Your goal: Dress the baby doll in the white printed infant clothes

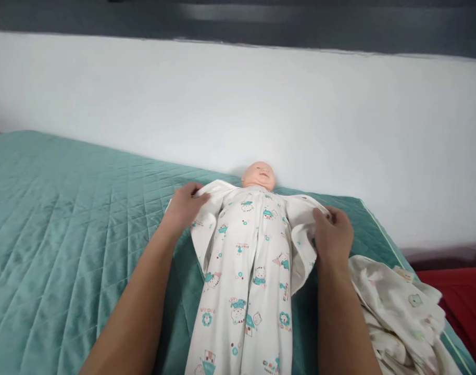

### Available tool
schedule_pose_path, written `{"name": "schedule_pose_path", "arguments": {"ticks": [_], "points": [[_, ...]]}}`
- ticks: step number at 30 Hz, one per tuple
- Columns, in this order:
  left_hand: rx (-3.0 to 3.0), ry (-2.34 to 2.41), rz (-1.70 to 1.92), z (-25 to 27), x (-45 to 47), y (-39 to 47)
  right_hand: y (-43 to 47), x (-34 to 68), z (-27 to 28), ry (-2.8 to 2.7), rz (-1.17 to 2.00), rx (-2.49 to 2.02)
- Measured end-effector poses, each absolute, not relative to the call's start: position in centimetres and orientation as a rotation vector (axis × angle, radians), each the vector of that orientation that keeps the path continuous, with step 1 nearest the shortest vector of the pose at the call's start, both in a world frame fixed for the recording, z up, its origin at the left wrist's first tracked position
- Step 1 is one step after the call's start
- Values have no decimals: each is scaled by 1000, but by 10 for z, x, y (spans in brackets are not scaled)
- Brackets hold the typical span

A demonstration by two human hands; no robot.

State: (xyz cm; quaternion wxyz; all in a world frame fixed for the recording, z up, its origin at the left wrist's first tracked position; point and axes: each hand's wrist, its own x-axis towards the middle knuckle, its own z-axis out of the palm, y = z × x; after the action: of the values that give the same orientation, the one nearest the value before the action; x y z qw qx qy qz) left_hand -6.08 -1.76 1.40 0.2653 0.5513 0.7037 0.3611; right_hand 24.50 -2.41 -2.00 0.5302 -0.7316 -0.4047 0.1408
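A baby doll lies on its back, its head towards the wall. White baby clothes with teal and pink animal prints cover its body and legs. At the doll's left-hand side in the picture, my left hand pinches the edge of the clothes near the shoulder. My right hand grips the cloth's edge on the opposite side, with a dark dot, perhaps a snap, by the fingers. Both side flaps are spread outwards from the chest. The doll's arms are hidden by the cloth.
A teal quilted bedspread lies under the doll. Crumpled white printed cloth rests right of my right forearm. Beyond the bed's right edge is a red object. The white wall borders the bed's far side.
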Motion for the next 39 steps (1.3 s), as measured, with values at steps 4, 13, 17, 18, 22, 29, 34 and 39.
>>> {"name": "schedule_pose_path", "arguments": {"ticks": [4, 13, 17, 18, 22, 29, 34, 39], "points": [[1567, 2134, 1110, 0, -71, -7, -18, 246, -32, -1196, 152, -1789], [2203, 1930, 912, -36, -31, 2, -15, 218, -49, -1506, 125, -1709], [2116, 2121, 818, -36, -41, 8, -15, 222, -56, -1500, 84, -1741], [2090, 2172, 783, -35, -44, 10, -16, 223, -57, -1509, 77, -1746], [1986, 2328, 718, -37, -56, 12, -19, 225, -55, -1516, 105, -1723], [1973, 2331, 776, -45, -63, 3, -18, 222, -54, -1519, 116, -1757], [1977, 2257, 840, -41, -56, 1, -15, 222, -56, -1540, 114, -1772], [2092, 2165, 956, -39, -44, -3, -14, 220, -54, -1541, 73, -1812]]}}
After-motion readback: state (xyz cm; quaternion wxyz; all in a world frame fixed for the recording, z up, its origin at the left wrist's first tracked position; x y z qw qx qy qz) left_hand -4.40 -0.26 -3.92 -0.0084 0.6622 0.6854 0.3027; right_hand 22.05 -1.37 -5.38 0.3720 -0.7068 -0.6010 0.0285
